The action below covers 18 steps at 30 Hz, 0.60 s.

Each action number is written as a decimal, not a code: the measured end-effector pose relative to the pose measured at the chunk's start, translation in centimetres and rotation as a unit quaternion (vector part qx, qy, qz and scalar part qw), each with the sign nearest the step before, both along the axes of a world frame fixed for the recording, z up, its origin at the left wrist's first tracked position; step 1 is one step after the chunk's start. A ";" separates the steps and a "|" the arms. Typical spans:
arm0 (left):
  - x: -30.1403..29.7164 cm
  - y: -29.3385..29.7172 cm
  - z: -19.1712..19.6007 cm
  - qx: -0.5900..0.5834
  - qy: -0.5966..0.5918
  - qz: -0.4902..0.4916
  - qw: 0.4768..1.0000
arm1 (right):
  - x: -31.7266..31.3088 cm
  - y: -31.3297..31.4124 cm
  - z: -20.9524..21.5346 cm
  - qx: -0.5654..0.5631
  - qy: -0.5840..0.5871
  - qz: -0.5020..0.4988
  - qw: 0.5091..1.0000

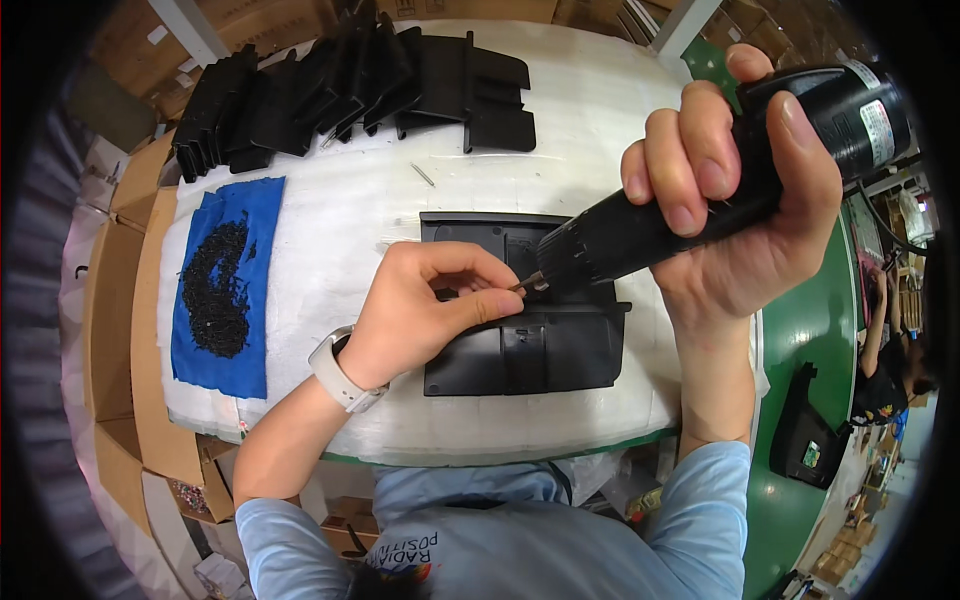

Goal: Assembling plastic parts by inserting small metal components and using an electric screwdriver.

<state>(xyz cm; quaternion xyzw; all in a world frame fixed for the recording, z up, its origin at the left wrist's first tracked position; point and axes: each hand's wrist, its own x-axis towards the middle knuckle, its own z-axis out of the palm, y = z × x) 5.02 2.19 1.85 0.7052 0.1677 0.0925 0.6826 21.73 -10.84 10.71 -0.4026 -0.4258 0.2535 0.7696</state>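
A black power screwdriver (625, 235) slants across the upper right, closest to the camera, gripped in the right hand (745, 230) with the fingers wrapped over one side and the thumb along the other. Its narrow metal bit (530, 281) points down and leftward to the fingertips of the left hand (415, 305), whose thumb and forefinger are pinched together at the tip; whether a screw sits between them is too small to tell. A watch (340, 372) with a pale strap circles the left wrist. Beneath both hands, a black plastic panel (580, 350) lies flat on the white-covered table (330, 215), near its front edge, partly hidden by the hands and the tool. Left of it, a blue cloth (262, 240) carries a heap of small dark screws (215, 290). Beyond the panel lies a small metal rod (422, 174), and along the far side more black panels (370, 85) lean and overlap in a row. A cardboard box (112, 345) stands beside the table's left edge. On the right, another black part (795, 440) rests on a green surface (785, 340), with another person (880, 370) past it.
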 end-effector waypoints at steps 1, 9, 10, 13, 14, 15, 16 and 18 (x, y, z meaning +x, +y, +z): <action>0.0 -0.1 -0.1 0.012 -0.001 0.001 1.000 | 0.5 0.2 -0.2 -0.001 0.001 -0.003 1.000; 0.3 -0.2 -0.1 0.002 0.010 0.020 1.000 | 0.2 -0.1 -0.1 -0.010 0.008 0.003 1.000; 0.2 -0.3 -0.2 0.014 -0.007 0.025 1.000 | 0.1 0.0 -0.1 -0.012 0.010 0.002 1.000; -0.1 -0.2 -0.5 0.010 -0.032 0.034 0.999 | 0.2 0.4 -0.2 -0.017 0.010 0.003 1.000; -0.1 -0.2 -0.7 0.009 -0.031 0.032 0.999 | 0.5 0.6 -0.4 -0.005 0.032 0.008 0.999; 0.0 0.0 -0.9 -0.020 -0.056 0.019 0.998 | 0.7 0.8 -0.6 0.009 0.052 0.013 0.998; 0.0 0.3 -0.9 -0.049 -0.080 0.006 0.996 | 0.9 0.6 -0.7 0.012 0.070 0.009 0.997; 0.6 1.3 0.1 0.034 -0.103 0.021 0.994 | 2.4 1.1 -1.8 0.046 0.118 0.051 0.991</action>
